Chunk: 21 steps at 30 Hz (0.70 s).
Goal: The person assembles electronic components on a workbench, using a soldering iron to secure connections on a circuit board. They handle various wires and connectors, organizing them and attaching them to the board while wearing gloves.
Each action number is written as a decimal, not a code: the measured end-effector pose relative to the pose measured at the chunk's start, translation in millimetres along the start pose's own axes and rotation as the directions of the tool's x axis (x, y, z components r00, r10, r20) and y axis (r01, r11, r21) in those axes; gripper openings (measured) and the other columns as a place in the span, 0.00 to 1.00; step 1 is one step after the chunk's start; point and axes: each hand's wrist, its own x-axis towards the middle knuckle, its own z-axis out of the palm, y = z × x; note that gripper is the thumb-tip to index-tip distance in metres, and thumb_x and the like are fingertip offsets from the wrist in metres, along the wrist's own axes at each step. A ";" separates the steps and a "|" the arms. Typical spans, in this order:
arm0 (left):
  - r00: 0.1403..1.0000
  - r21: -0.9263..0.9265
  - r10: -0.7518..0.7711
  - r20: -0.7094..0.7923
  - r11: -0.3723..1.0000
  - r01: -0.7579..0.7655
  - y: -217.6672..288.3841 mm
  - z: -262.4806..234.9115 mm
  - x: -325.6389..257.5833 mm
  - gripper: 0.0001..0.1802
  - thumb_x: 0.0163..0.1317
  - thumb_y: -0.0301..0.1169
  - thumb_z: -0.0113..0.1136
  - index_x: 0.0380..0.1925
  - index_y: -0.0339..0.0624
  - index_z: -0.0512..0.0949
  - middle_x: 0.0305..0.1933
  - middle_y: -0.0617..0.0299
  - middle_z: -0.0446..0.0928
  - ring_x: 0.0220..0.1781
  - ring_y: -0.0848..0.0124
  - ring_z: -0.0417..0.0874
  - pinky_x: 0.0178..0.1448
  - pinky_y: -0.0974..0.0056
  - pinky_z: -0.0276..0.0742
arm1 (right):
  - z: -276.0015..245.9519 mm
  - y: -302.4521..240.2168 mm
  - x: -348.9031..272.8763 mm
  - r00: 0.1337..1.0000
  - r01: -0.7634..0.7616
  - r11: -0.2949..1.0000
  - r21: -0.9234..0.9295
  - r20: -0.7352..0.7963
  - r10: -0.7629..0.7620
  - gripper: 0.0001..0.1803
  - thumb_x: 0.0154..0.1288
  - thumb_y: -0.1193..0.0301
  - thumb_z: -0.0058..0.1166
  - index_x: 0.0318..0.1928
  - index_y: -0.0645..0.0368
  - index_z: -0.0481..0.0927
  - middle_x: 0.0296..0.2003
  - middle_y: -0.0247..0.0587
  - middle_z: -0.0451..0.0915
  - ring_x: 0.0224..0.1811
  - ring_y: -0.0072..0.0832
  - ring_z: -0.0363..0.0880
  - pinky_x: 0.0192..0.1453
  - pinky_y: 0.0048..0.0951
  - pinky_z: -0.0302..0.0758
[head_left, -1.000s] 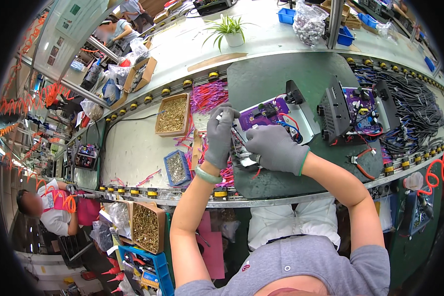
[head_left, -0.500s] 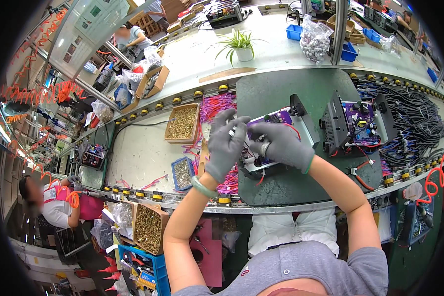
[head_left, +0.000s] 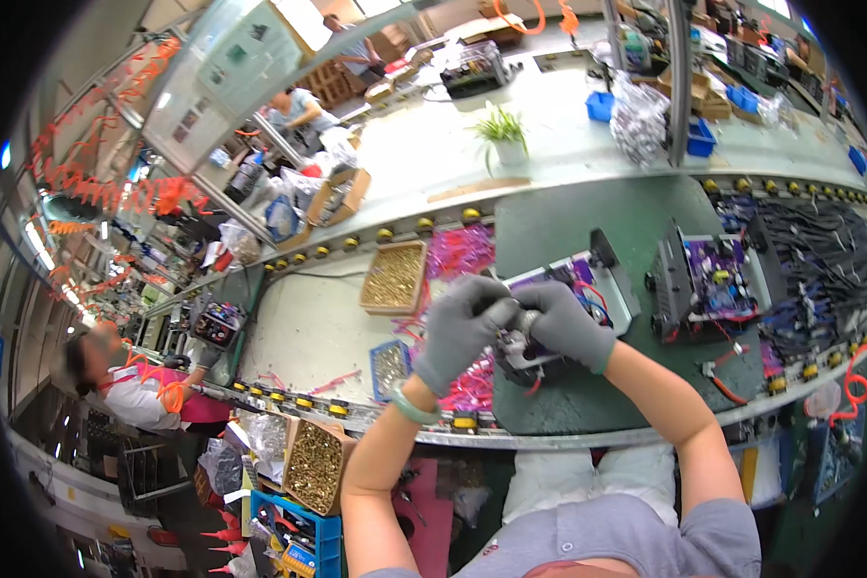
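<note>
Both hands wear grey gloves and meet over the dark green mat (head_left: pixel 568 231). My left hand (head_left: pixel 458 328) and my right hand (head_left: pixel 564 323) pinch a small silvery part (head_left: pixel 522 318) between their fingertips. Just under them lies a small grey and black unit (head_left: pixel 520 356) with red wires. Behind the hands sits an open metal chassis with a purple circuit board (head_left: pixel 578 279). A green band is on my left wrist.
A tray of brass screws (head_left: pixel 393 277) and a small blue bin of parts (head_left: pixel 388 366) stand left of the mat, by pink wire bundles (head_left: pixel 458 252). A second purple-board chassis (head_left: pixel 708 279) and black cables (head_left: pixel 819 260) lie right. A seated person (head_left: pixel 130 385) works at far left.
My hands have come together and risen above the small unit, now pinching a small part between them. The view has tilted up, showing more of the far bench.
</note>
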 end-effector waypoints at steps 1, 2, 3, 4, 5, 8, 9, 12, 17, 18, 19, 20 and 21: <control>0.999 0.115 0.040 -0.010 0.993 -0.038 -1.1 -0.5 1.1 0.08 0.63 0.24 0.65 0.41 0.34 0.81 0.39 0.61 0.81 0.40 0.75 0.83 0.45 0.69 0.81 | 1.1 1.2 -1.3 0.998 0.054 0.997 -0.057 -0.029 -0.056 0.11 0.62 0.75 0.58 0.45 0.64 0.84 0.29 0.46 0.83 0.32 0.23 0.79 0.40 0.32 0.77; 0.991 0.204 0.136 0.007 0.970 -0.134 -7.1 -2.5 4.8 0.06 0.63 0.24 0.65 0.38 0.35 0.81 0.39 0.61 0.81 0.40 0.75 0.83 0.45 0.69 0.81 | 2.1 3.8 -3.9 0.998 0.037 0.999 -0.038 -0.051 -0.038 0.11 0.62 0.75 0.58 0.44 0.65 0.84 0.29 0.46 0.83 0.32 0.23 0.79 0.40 0.32 0.77; 0.972 0.280 0.230 0.037 0.932 -0.231 -4.6 -0.3 9.1 0.06 0.64 0.23 0.64 0.39 0.34 0.80 0.39 0.61 0.81 0.40 0.75 0.82 0.46 0.70 0.80 | -2.0 6.2 -4.6 0.996 0.020 1.000 -0.024 -0.084 -0.022 0.10 0.62 0.75 0.58 0.43 0.65 0.85 0.28 0.46 0.83 0.32 0.23 0.79 0.39 0.31 0.77; 0.988 0.169 0.150 0.046 0.973 -0.156 -10.4 -1.0 7.4 0.06 0.64 0.23 0.64 0.40 0.35 0.80 0.39 0.62 0.80 0.41 0.76 0.82 0.48 0.70 0.80 | -1.5 -1.0 -6.4 0.997 -0.036 0.999 0.025 -0.069 0.038 0.09 0.63 0.75 0.57 0.43 0.65 0.85 0.28 0.46 0.83 0.31 0.23 0.79 0.39 0.31 0.76; 0.995 0.055 0.072 0.064 0.996 -0.075 -14.7 -4.7 6.7 0.06 0.64 0.22 0.63 0.41 0.35 0.80 0.40 0.63 0.80 0.42 0.76 0.82 0.49 0.70 0.79 | -2.1 -12.0 -7.0 0.994 -0.094 0.993 0.073 -0.050 0.098 0.09 0.64 0.75 0.57 0.42 0.65 0.85 0.28 0.46 0.83 0.31 0.23 0.79 0.38 0.30 0.76; 0.998 -0.021 0.021 0.063 1.000 -0.020 -19.1 -4.8 4.1 0.07 0.65 0.21 0.61 0.43 0.35 0.80 0.40 0.64 0.80 0.45 0.77 0.81 0.52 0.69 0.80 | -4.2 -3.7 -1.1 0.999 -0.010 0.999 -0.032 -0.036 0.009 0.08 0.65 0.75 0.57 0.40 0.65 0.85 0.27 0.46 0.82 0.29 0.23 0.78 0.36 0.31 0.74; 0.998 -0.042 0.034 0.057 0.999 -0.031 -25.1 -3.4 2.4 0.07 0.66 0.21 0.61 0.44 0.35 0.80 0.41 0.64 0.80 0.46 0.77 0.81 0.52 0.69 0.80 | -3.5 -1.8 -0.4 1.000 0.015 0.998 -0.066 -0.025 -0.017 0.08 0.65 0.75 0.57 0.40 0.65 0.85 0.26 0.46 0.82 0.29 0.23 0.78 0.36 0.31 0.74; 0.999 -0.016 0.020 0.050 1.000 -0.019 -29.1 -11.2 0.9 0.07 0.66 0.20 0.60 0.43 0.35 0.80 0.43 0.62 0.80 0.46 0.76 0.82 0.52 0.69 0.80 | -4.6 -2.7 9.1 0.998 0.067 0.977 -0.204 0.002 -0.068 0.07 0.62 0.74 0.58 0.38 0.64 0.85 0.27 0.50 0.82 0.27 0.34 0.79 0.34 0.35 0.74; 0.982 0.394 0.065 -0.179 0.919 0.011 -60.9 -6.1 0.0 0.27 0.63 0.31 0.67 0.61 0.38 0.72 0.55 0.59 0.78 0.55 0.72 0.80 0.58 0.65 0.78 | -3.8 -2.0 25.7 0.977 0.139 0.763 -0.631 -0.039 -0.211 0.07 0.57 0.72 0.59 0.35 0.59 0.85 0.31 0.51 0.83 0.34 0.46 0.84 0.39 0.42 0.79; 0.996 0.232 -0.060 -0.060 0.970 0.072 -62.8 -6.4 2.1 0.39 0.60 0.35 0.70 0.69 0.40 0.64 0.60 0.59 0.75 0.58 0.71 0.78 0.60 0.64 0.77 | -5.3 3.9 28.6 0.984 0.113 0.748 -0.653 -0.031 -0.175 0.06 0.55 0.70 0.60 0.34 0.56 0.85 0.32 0.47 0.83 0.37 0.47 0.83 0.42 0.44 0.79; 0.948 -0.258 -0.288 0.136 0.914 0.314 -51.2 -3.7 -3.4 0.39 0.61 0.35 0.67 0.70 0.39 0.62 0.59 0.60 0.74 0.58 0.70 0.79 0.59 0.63 0.77 | -6.5 7.8 31.1 0.988 0.103 0.710 -0.697 -0.008 -0.151 0.07 0.55 0.70 0.60 0.34 0.56 0.85 0.32 0.47 0.83 0.37 0.47 0.83 0.42 0.44 0.79; 0.922 -0.326 -0.330 0.204 0.865 0.382 -62.2 -6.2 -6.4 0.39 0.62 0.35 0.65 0.71 0.39 0.61 0.59 0.60 0.74 0.58 0.69 0.79 0.59 0.63 0.78 | -6.8 10.2 33.8 0.992 0.096 0.668 -0.738 0.015 -0.126 0.07 0.55 0.70 0.60 0.35 0.55 0.86 0.33 0.46 0.83 0.38 0.46 0.83 0.43 0.43 0.78; 0.893 -0.388 -0.358 0.272 0.809 0.442 -64.0 -8.6 -7.0 0.38 0.64 0.36 0.63 0.71 0.39 0.59 0.59 0.60 0.74 0.58 0.69 0.79 0.59 0.63 0.78 | -8.5 12.4 37.3 0.994 0.093 0.620 -0.779 0.036 -0.104 0.07 0.55 0.70 0.60 0.35 0.55 0.86 0.33 0.45 0.83 0.38 0.46 0.83 0.43 0.43 0.78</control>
